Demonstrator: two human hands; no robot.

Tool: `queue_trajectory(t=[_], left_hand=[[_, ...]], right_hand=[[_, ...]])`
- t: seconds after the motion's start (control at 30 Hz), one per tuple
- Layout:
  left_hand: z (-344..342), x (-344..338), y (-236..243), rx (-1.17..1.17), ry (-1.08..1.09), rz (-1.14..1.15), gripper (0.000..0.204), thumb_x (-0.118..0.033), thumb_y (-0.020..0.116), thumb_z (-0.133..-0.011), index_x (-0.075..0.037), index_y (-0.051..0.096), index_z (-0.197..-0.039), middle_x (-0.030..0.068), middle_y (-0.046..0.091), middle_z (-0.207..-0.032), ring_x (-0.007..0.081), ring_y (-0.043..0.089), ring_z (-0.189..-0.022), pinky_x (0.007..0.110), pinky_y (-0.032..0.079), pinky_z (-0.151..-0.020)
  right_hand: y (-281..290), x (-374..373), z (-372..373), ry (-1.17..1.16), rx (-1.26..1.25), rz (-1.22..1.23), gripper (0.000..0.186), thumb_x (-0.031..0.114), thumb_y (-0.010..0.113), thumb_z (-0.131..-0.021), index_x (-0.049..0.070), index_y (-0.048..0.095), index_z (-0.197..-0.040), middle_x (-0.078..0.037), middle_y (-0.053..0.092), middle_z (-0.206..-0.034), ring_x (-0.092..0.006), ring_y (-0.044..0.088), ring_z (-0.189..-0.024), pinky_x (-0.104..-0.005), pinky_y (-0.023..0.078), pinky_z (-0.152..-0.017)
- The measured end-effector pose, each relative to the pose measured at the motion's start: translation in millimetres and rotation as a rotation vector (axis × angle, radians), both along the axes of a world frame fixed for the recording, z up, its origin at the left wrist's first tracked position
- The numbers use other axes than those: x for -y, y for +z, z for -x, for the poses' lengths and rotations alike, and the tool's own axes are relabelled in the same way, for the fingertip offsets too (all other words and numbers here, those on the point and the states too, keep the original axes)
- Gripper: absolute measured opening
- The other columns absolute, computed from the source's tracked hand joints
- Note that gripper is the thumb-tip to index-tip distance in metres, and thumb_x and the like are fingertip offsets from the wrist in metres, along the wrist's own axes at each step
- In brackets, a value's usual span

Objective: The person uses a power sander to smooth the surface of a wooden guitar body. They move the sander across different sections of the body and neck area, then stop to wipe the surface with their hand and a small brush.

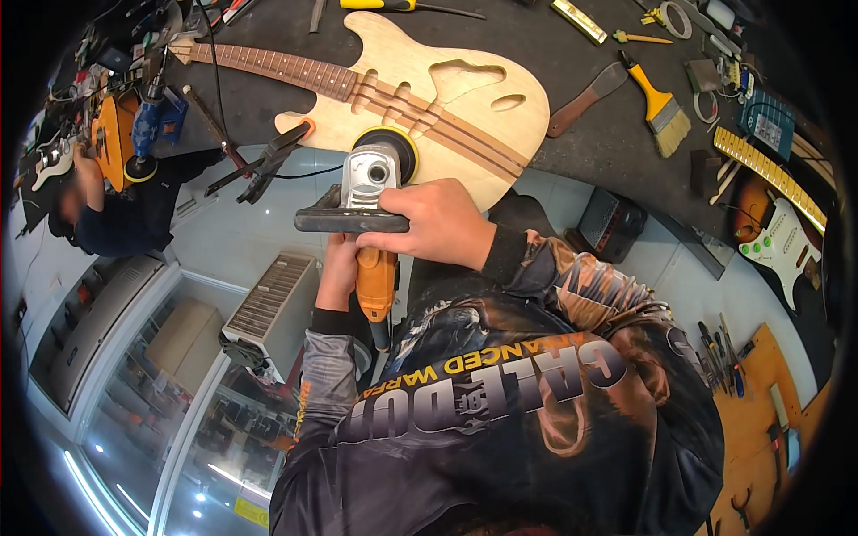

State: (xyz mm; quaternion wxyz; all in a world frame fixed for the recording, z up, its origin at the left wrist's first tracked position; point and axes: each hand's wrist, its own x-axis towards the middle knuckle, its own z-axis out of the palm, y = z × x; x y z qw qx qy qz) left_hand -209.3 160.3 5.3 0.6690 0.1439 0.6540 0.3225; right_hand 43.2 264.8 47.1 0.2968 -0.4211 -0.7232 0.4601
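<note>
I hold an angle polisher (pixel 365 170) with a silver head, an orange body and a black loop handle. My left hand (pixel 336 272) is wrapped around the orange body, its fingers partly hidden. My right hand (pixel 444 221) is closed on the black handle. The round pad (pixel 408 150), with a yellow rim, lies at the near edge of an unfinished electric guitar (pixel 380 43). The guitar's pale body has routed hollows and dark stripes, and its neck points left. A clamp (pixel 273 161) with an orange pad grips the body's near left edge.
On the dark bench (pixel 572 62) lie a yellow-handled brush (pixel 660 112), a brown flat tool (pixel 588 98) and a screwdriver (pixel 402 6). A sunburst guitar (pixel 776 230) stands at right. At left, another person (pixel 112 201) works beside an orange guitar (pixel 109 134). A black cable (pixel 214 80) hangs nearby.
</note>
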Motion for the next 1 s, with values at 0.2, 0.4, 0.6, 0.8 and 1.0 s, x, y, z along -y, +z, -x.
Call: queue_trajectory(t=[0.2, 0.4, 0.6, 0.8, 1.0], left_hand=[[-5, 1, -8, -0.001, -0.058, 0.017, 0.047, -0.008, 0.062, -0.109, 0.001, 0.056, -0.155, 0.0143, 0.070, -0.146, 0.0248, 0.070, -0.130, 0.041, 0.058, -0.108], [-26, -6, -3, -0.023, -0.122, -0.033, 0.046, -0.008, 0.064, -0.110, 0.001, 0.056, -0.154, 0.0150, 0.070, -0.145, 0.0245, 0.071, -0.128, 0.041, 0.060, -0.106], [-17, -1, -6, -0.046, -0.040, -0.019, 0.046, -0.008, 0.061, -0.108, 0.001, 0.059, -0.153, 0.0137, 0.071, -0.145, 0.0246, 0.071, -0.127, 0.041, 0.060, -0.106], [-26, -5, -1, -0.061, -0.235, -0.034, 0.042, -0.007, 0.063, -0.107, 0.001, 0.063, -0.147, 0.0121, 0.073, -0.140, 0.0224, 0.070, -0.126, 0.040, 0.058, -0.105], [-37, -8, -1, -0.074, -0.304, -0.102, 0.041, -0.005, 0.068, -0.104, 0.000, 0.064, -0.145, 0.0105, 0.073, -0.138, 0.0220, 0.069, -0.124, 0.039, 0.055, -0.109]], right_hand=[[-8, 2, -11, -0.018, -0.011, -0.012, 0.049, 0.052, 0.090, -0.091, 0.009, 0.068, -0.084, -0.010, 0.069, -0.071, -0.0347, 0.070, -0.064, -0.0435, 0.054, -0.059], [-7, 8, -27, -0.008, 0.024, -0.011, 0.047, 0.049, 0.091, -0.091, 0.010, 0.067, -0.082, -0.008, 0.067, -0.070, -0.0338, 0.069, -0.063, -0.0429, 0.053, -0.058], [-13, 4, -15, -0.007, -0.010, -0.030, 0.050, 0.055, 0.088, -0.092, 0.010, 0.068, -0.084, -0.009, 0.069, -0.069, -0.0332, 0.071, -0.063, -0.0438, 0.053, -0.057], [-5, 15, -34, -0.020, 0.001, 0.019, 0.039, 0.044, 0.094, -0.090, 0.010, 0.074, -0.088, -0.010, 0.071, -0.073, -0.0326, 0.073, -0.065, -0.0420, 0.056, -0.060], [-3, 26, -43, -0.067, 0.020, 0.013, 0.037, 0.041, 0.095, -0.089, 0.010, 0.075, -0.090, -0.010, 0.072, -0.073, -0.0320, 0.074, -0.067, -0.0420, 0.057, -0.061]])
